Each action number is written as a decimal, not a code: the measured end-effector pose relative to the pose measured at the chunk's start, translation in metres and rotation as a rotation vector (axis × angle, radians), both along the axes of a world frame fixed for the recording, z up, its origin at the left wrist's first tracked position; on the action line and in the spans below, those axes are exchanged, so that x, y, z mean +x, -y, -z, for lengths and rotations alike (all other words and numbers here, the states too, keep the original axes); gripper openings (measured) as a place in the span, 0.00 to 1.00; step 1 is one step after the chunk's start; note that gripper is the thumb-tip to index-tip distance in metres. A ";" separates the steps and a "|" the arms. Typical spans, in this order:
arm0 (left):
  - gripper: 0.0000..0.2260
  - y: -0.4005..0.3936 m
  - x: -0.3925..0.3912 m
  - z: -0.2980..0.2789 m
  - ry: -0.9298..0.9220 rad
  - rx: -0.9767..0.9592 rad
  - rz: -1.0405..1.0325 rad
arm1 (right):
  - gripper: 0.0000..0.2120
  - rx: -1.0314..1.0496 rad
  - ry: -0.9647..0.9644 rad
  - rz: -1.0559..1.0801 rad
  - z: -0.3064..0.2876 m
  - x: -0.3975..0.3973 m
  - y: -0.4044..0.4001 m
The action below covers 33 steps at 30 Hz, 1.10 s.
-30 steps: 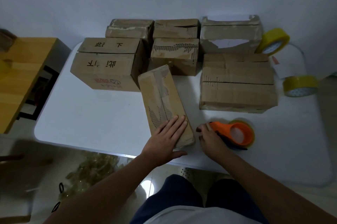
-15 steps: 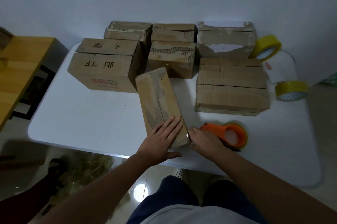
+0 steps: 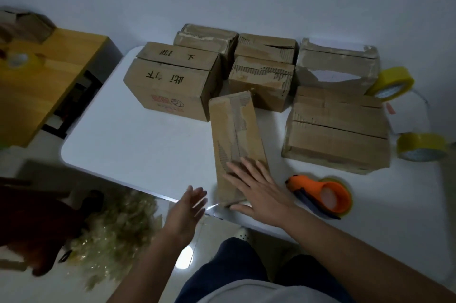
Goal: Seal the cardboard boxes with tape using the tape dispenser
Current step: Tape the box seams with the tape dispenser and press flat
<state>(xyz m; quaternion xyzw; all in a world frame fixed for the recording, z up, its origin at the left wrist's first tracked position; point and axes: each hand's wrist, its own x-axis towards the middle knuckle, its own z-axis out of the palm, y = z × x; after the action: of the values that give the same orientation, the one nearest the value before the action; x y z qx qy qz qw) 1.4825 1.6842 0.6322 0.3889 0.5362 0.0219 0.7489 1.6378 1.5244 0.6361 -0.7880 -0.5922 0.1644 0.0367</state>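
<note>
Head view is showing the right hand point(image 3: 259, 189) lying flat, fingers straight and spread, pressing on the near end of the long narrow box point(image 3: 235, 135) at the white table's point(image 3: 138, 145) near edge. At 9 o'clock of that box, the left hand point(image 3: 188, 206) is hovering with loose, open fingers, holding nothing. At 3 o'clock of the right hand, the orange tape dispenser point(image 3: 323, 195) is lying on the table, untouched. Other cardboard boxes point(image 3: 172, 80) are sitting at 12 o'clock.

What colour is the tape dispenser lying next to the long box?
Orange, with a dark blade part, seen in the head view: tape dispenser.
</note>
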 end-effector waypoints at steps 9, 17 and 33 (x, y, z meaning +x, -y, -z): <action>0.15 0.024 -0.026 0.009 0.063 -0.176 -0.080 | 0.34 -0.056 0.170 0.002 0.014 -0.005 -0.005; 0.05 0.030 -0.017 0.006 0.079 0.079 -0.081 | 0.34 -0.065 0.180 0.140 0.014 -0.018 -0.002; 0.05 0.017 -0.015 0.013 0.078 0.178 0.008 | 0.34 0.030 0.195 0.171 0.007 -0.023 -0.008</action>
<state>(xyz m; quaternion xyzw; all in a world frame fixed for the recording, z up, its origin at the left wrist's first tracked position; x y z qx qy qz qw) 1.4675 1.6674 0.6197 0.4549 0.5010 0.0814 0.7317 1.6151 1.5325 0.6291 -0.8471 -0.5261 0.0746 0.0045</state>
